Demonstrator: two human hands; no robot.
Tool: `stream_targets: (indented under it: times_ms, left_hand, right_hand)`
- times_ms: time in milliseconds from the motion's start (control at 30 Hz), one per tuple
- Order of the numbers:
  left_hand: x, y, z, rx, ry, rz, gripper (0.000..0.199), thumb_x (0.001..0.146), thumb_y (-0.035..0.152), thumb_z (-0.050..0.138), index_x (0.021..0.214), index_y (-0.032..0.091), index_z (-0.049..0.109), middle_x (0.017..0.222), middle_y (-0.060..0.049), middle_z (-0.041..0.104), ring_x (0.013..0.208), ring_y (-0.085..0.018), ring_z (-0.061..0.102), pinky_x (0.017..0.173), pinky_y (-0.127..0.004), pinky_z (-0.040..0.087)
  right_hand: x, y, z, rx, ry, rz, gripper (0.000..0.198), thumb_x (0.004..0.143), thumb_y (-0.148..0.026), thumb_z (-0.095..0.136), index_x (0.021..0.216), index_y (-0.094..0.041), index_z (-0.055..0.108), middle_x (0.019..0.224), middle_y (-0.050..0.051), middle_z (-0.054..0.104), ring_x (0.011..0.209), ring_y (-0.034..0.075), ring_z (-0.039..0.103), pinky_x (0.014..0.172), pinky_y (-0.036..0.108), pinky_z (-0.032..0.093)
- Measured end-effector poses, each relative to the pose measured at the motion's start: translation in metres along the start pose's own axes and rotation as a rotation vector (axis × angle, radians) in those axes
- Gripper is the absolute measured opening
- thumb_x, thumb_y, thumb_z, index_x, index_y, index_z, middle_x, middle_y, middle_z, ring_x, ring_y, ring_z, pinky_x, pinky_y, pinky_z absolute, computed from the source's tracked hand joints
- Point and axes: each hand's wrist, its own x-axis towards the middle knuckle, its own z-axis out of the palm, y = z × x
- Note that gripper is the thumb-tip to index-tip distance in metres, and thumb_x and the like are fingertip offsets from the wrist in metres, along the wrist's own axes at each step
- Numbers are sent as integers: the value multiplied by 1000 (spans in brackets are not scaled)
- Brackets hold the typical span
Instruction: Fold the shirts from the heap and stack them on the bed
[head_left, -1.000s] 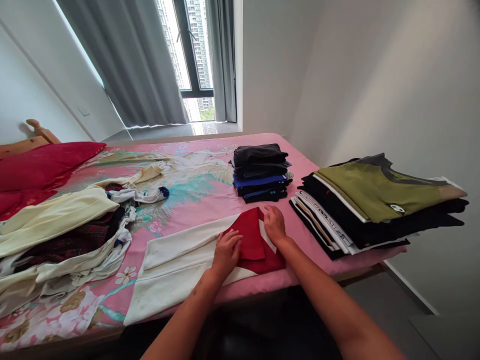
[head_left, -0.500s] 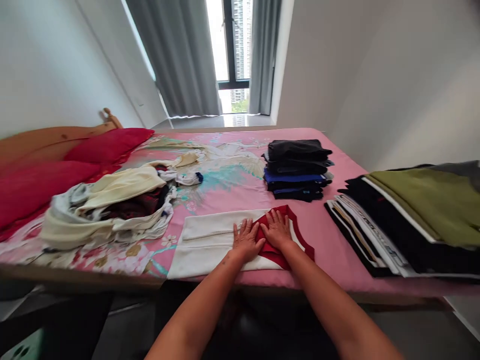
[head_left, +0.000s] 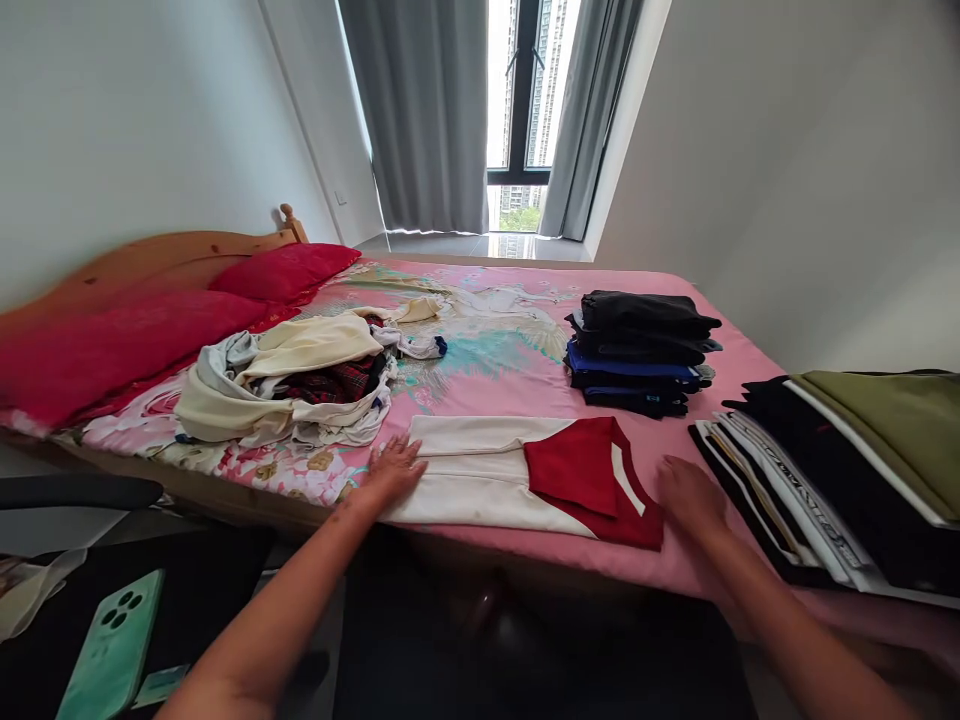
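A white and dark red garment [head_left: 480, 490] lies folded flat along the bed's front edge, its red neck end pointing right. At its left end my left hand [head_left: 395, 472] rests with the fingers spread, over the cloth's edge and the sheet. Just right of the red end is my right hand [head_left: 694, 497], slightly blurred, apart from the garment and holding nothing; its fingers look loosely extended. A stack of folded clothes [head_left: 772, 500], mostly black and white at the side, sits close to the right of that hand.
On the left of the bed lies a loose heap of clothes [head_left: 315, 345] near red pillows [head_left: 150, 335]. A dark folded stack [head_left: 641, 350] stands farther back. Olive folded cloth [head_left: 892, 425] tops the right pile. A green phone [head_left: 112, 640] lies at lower left.
Both hands have left the middle of the garment, the left moving to its left end and the right past its red end. The view has turned left.
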Motion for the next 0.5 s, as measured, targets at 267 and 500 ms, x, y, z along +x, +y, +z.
stream_targets:
  times_ms: [267,500]
  left_hand:
    - [-6,23,9,-84,254,219,36,90,32,42,121,23,59,140,-7,50,135,-23,37,113,-44,25]
    - [11,114,24,-73,63,302,55,92,45,37,143,22,37,154,-8,26,143,-24,18,114,-58,2]
  right_hand:
    - [-37,30,5,-174,192,25,46,89,-31,30,114,-6,60,115,18,61,109,28,56,95,39,42]
    - [-38,33,6,-118,212,48,41,88,-30,34,110,-8,61,113,15,64,106,27,57,91,38,43]
